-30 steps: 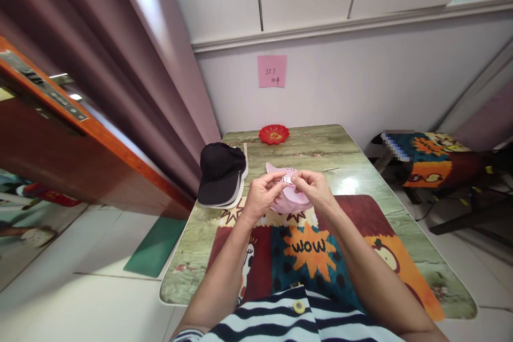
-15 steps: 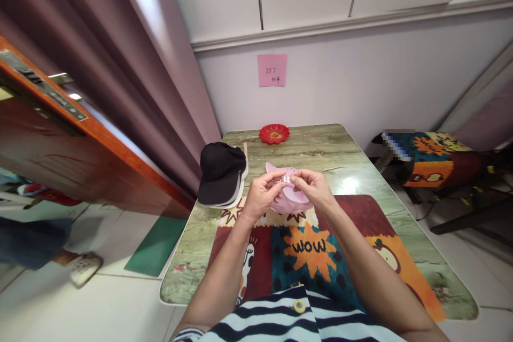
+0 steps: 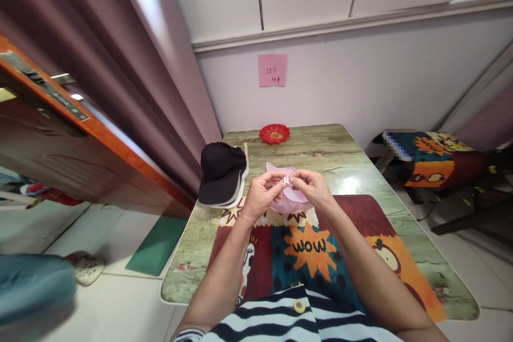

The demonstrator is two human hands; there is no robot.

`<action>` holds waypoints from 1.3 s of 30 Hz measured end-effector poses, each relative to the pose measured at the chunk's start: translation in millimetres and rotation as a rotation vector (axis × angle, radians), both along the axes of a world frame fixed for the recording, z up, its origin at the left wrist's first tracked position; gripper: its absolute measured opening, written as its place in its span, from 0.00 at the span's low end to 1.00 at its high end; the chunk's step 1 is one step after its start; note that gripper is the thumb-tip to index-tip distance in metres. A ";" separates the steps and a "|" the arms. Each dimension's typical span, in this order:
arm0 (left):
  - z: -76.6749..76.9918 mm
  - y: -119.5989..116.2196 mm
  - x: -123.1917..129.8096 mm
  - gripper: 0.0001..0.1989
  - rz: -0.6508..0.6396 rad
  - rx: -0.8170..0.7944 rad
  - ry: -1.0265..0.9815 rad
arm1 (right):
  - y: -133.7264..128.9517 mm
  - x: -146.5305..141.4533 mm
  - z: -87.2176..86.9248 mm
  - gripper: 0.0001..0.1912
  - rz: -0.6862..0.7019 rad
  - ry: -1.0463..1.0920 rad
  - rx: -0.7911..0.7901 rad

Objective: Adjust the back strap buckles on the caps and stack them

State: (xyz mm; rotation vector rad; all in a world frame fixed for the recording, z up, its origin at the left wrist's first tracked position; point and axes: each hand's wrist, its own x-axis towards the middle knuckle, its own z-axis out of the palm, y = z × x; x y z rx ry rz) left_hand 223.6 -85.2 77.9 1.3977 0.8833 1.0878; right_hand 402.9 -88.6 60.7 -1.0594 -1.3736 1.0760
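Observation:
A pink cap (image 3: 292, 205) lies on the mat's far edge, partly hidden behind my fingers. In front of it both hands pinch a small whitish buckle-like piece (image 3: 285, 180), which seems to be on the cap's strap; its details are too small to make out. My left hand (image 3: 263, 192) grips it from the left between thumb and forefinger. From the right, my right hand (image 3: 310, 186) closes thumb and forefinger on the other end. The fingertips of the two hands nearly meet.
A black cap (image 3: 221, 173) rests on paler caps at the table's left edge. A red scalloped dish (image 3: 274, 134) stands at the back, below a pink note (image 3: 272, 70). A patterned mat (image 3: 308, 256) covers the front. An open door (image 3: 100, 128) and a person's leg (image 3: 36, 286) are at left.
My hands and the cap stay almost in place, with only a slight shift of the fingers at the small piece. At the left, the other person's leg has moved.

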 end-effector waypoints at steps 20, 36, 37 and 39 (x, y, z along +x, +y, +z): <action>-1.8 -3.0 -0.6 0.20 0.007 -0.005 -0.019 | -4.2 -10.3 0.1 0.16 0.008 0.169 -0.059; 2.8 -5.6 -2.3 0.21 -0.030 -0.055 -0.057 | -8.8 -10.8 7.6 0.16 0.076 0.167 -0.109; 3.0 -5.4 -2.6 0.21 -0.038 -0.054 -0.053 | -8.5 -10.8 7.4 0.16 0.075 0.163 -0.109; 3.1 -5.3 -3.7 0.21 -0.055 -0.045 -0.036 | -8.2 -11.2 6.8 0.16 0.077 0.164 -0.116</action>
